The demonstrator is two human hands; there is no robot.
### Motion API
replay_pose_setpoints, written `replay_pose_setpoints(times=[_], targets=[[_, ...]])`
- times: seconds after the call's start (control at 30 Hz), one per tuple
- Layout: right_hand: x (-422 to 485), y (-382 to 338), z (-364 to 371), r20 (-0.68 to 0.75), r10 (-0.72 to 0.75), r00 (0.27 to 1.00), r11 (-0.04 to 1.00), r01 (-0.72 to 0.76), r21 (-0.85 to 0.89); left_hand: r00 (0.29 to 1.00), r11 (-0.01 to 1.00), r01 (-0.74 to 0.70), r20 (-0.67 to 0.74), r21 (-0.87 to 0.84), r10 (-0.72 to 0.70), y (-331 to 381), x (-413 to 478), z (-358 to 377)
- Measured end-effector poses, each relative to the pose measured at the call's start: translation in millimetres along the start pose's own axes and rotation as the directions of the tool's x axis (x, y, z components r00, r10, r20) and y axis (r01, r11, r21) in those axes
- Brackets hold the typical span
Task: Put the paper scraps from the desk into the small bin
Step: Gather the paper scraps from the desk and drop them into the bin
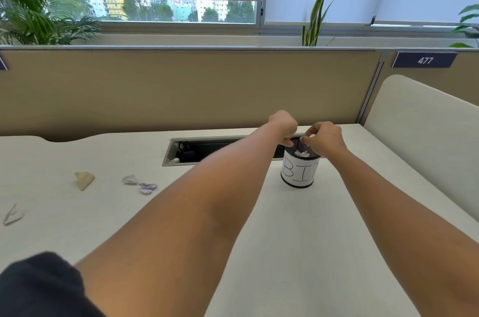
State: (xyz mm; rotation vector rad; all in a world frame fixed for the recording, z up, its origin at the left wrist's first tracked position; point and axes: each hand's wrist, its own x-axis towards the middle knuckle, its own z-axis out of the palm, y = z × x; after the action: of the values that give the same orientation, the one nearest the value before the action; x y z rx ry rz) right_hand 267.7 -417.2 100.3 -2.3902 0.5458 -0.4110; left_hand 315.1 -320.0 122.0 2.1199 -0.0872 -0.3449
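Desk [259,252]: pale, spans the view. Small bin [298,174], black mesh cylinder, stands upright at far right, long axis vertical, mouth up; white label reads "BI", the rest hidden behind the right forearm. White scraps [301,153] lie inside. Left hand [283,125] and right hand [325,135] hover over the rim, fingers curled downward; cannot tell whether either pinches paper. Loose scraps, left: tan [84,180], grey [129,179], purple-printed [147,188], pale, blurred [13,215].

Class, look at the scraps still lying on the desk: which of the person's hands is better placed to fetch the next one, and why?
Probably the left hand. Both hands are at the bin, but the remaining scraps, the purple-printed scrap, grey scrap and tan scrap, all lie to the left of it. The right hand would have to cross over.
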Motion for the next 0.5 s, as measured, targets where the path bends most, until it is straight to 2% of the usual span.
replay_pose_setpoints(times=[0.27,0.4,0.5], targets=[[-6,4,4,-0.112,-0.052,0.992,0.999,0.054,0.009,0.995,0.993,-0.085,-0.068,-0.084,0.079,-18,-30,-5],[-26,0,7,-0.237,-0.171,0.956,0.979,0.193,0.071,0.987,0.983,-0.122,-0.116,-0.133,0.107,-48,-50,-3],[-51,-2,16,-0.228,-0.256,0.940,0.948,0.290,0.131,0.979,0.985,-0.121,-0.177,-0.119,0.099,-89,-70,6]])
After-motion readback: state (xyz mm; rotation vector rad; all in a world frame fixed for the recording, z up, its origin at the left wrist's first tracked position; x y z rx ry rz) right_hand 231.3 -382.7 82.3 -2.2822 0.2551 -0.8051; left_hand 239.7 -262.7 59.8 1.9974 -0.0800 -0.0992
